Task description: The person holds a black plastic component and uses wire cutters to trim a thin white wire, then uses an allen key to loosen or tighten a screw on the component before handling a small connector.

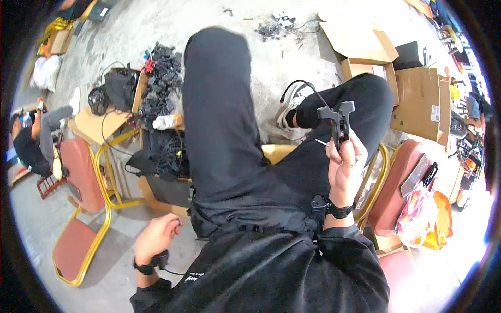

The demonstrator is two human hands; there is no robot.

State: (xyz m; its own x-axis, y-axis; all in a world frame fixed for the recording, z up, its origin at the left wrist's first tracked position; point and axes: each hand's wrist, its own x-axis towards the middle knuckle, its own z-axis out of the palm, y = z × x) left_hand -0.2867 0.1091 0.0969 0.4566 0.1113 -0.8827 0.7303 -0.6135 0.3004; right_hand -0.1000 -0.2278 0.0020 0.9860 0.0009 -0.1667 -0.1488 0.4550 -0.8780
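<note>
My right hand (345, 164) is raised over my right thigh, its fingers wrapped round a black two-pronged bracket (339, 121). The prongs point away from me and widen at their ends. A black cable (308, 83) loops from near the bracket's left prong. A thin pale rod (321, 142) sticks out to the left by the fingertips; its kind is unclear. Low on the left, beside my hip, my left hand (158, 235) is closed with curled fingers. Something small and dark shows at its fingertips, too small to name. Both wrists wear black straps with small devices.
Left of my leg are a heap of black parts (163, 78), a white bottle (166, 122) and a black bag (121, 86). Padded chairs (83, 172) stand on both sides. Open cardboard boxes (415, 104) are at the right. Another person (34, 141) sits far left.
</note>
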